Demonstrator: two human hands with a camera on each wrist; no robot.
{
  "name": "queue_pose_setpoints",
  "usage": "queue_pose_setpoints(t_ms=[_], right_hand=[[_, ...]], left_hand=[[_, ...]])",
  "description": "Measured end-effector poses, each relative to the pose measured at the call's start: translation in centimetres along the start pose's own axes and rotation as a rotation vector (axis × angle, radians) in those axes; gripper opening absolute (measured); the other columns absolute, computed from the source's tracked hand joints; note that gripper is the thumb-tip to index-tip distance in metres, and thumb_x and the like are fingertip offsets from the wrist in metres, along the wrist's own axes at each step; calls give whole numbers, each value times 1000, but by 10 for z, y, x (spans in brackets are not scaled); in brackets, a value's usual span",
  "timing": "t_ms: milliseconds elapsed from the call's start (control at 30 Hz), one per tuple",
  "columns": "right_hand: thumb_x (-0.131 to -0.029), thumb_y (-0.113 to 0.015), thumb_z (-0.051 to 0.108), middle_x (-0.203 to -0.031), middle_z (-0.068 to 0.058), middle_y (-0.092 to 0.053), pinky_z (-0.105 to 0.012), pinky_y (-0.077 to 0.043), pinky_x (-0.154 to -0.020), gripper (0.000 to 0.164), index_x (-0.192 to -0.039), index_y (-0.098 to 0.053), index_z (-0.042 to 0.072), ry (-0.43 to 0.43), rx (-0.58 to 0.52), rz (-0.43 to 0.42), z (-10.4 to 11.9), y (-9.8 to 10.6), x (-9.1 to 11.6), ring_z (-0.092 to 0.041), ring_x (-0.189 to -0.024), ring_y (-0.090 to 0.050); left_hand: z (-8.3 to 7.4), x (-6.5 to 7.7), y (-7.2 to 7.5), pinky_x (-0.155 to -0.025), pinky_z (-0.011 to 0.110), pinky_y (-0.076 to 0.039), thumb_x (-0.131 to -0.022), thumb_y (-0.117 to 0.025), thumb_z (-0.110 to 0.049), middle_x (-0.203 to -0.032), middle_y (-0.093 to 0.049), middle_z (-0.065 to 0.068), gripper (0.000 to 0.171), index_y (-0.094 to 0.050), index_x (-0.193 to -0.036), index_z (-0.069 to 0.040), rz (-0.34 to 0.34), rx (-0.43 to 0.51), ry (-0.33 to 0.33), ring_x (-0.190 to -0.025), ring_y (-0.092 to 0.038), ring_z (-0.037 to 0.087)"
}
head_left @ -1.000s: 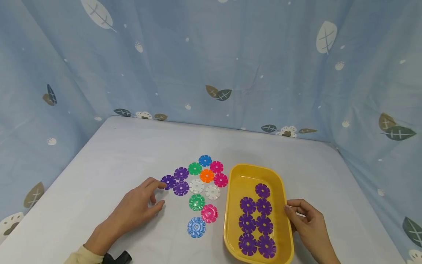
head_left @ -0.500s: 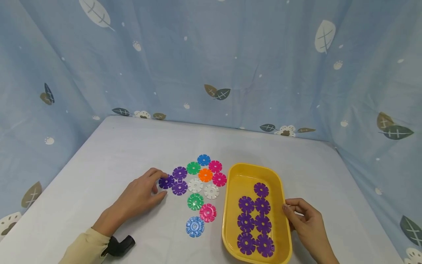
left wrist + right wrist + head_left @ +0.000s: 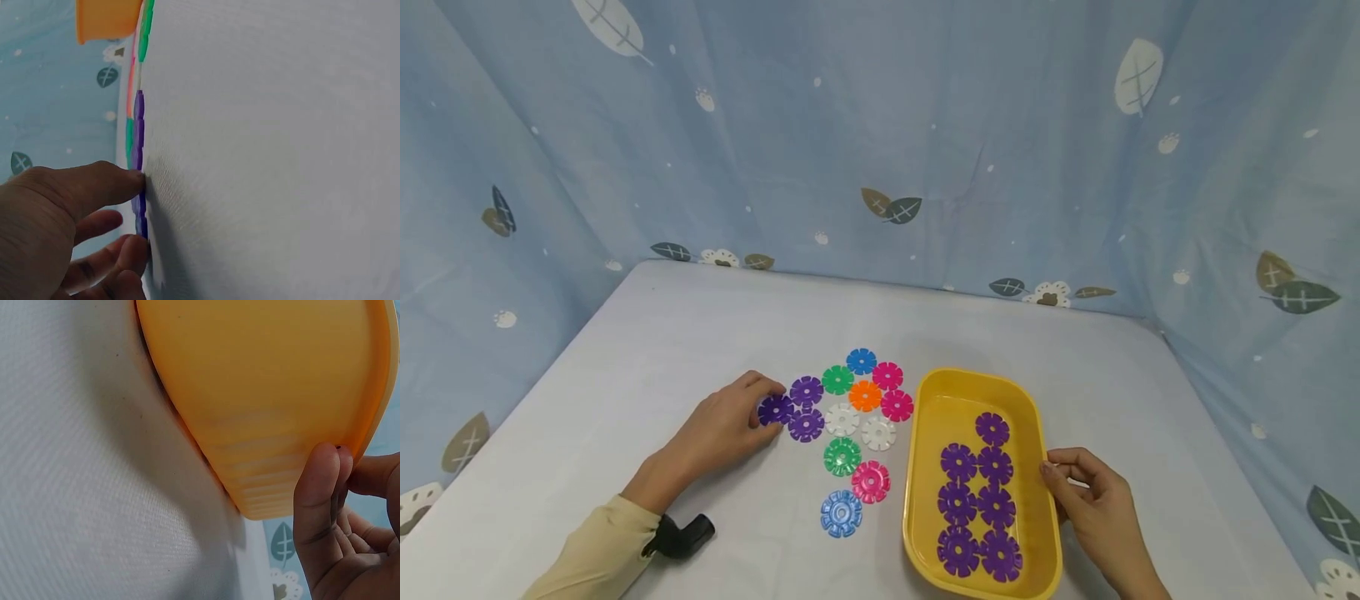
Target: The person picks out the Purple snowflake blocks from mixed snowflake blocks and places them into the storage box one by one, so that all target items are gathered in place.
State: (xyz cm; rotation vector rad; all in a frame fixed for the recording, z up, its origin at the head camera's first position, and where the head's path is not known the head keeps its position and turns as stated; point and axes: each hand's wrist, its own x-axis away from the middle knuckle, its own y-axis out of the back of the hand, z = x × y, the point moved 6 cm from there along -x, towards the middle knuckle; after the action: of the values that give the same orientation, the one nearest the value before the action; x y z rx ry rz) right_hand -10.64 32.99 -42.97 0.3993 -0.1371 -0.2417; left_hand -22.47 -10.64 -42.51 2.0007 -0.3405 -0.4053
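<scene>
My left hand (image 3: 723,423) has its thumb and fingers around the leftmost purple snowflake disc (image 3: 774,409), which lies at the edge of a group of discs. In the left wrist view, thumb and fingertips pinch the purple disc (image 3: 141,203) from opposite edges, close over the white tabletop. Two more purple discs (image 3: 806,425) lie right beside it. My right hand (image 3: 1097,514) grips the right rim of the yellow tray (image 3: 912,483) between thumb and fingers; the right wrist view shows fingers bent around the rim of the tray (image 3: 262,381). Several purple discs (image 3: 958,503) lie in columns inside it.
Between left hand and tray lie green (image 3: 842,457), white (image 3: 878,433), pink (image 3: 871,482), orange (image 3: 865,396) and blue discs (image 3: 841,513). A black wrist mount (image 3: 681,536) hangs at the left sleeve. A blue patterned curtain (image 3: 880,150) stands behind the white table (image 3: 700,308).
My left hand has moved right onto the leftmost purple disc, and its thumb and fingers have closed about it. The right hand stays at the tray rim. The head view has shifted slightly.
</scene>
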Motion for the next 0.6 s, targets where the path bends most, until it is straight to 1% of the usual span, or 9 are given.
queue_pose_setpoints(t_ms=[267, 400, 500, 600], right_hand=[[-98, -66, 24, -89, -15, -66, -37, -56, -52, 31, -114, -62, -2, 12, -2, 0, 0, 0, 0, -25, -59, -66], [-98, -66, 24, -89, -15, -66, -37, -56, -53, 31, -114, -62, -2, 11, -2, 0, 0, -1, 0, -25, -58, -66], [-98, -66, 24, -89, -15, -66, -37, -56, -52, 30, -114, -62, -2, 12, 3, -2, 1, -1, -1, -25, -58, -65], [-98, -66, 23, -89, -15, -66, -36, -56, -52, 30, -114, -62, -2, 14, 15, -5, 1, 0, -1, -25, -57, -65]], left_hand=[[7, -9, 0, -62, 30, -44, -77, -86, -19, -110, -64, 6, 55, -64, -126, -6, 59, 78, 99, -75, -51, 13], [8, -12, 0, -67, 34, -45, -75, -87, -19, -108, -63, 4, 60, -63, -128, -6, 61, 88, 100, -81, -52, 16], [7, -12, 1, -76, 41, -50, -73, -89, -20, -107, -61, 5, 62, -63, -128, -6, 40, 63, 92, -89, -56, 20], [7, -10, 2, -86, 48, -51, -73, -89, -21, -108, -61, 7, 64, -63, -129, -6, 20, 36, 91, -98, -59, 26]])
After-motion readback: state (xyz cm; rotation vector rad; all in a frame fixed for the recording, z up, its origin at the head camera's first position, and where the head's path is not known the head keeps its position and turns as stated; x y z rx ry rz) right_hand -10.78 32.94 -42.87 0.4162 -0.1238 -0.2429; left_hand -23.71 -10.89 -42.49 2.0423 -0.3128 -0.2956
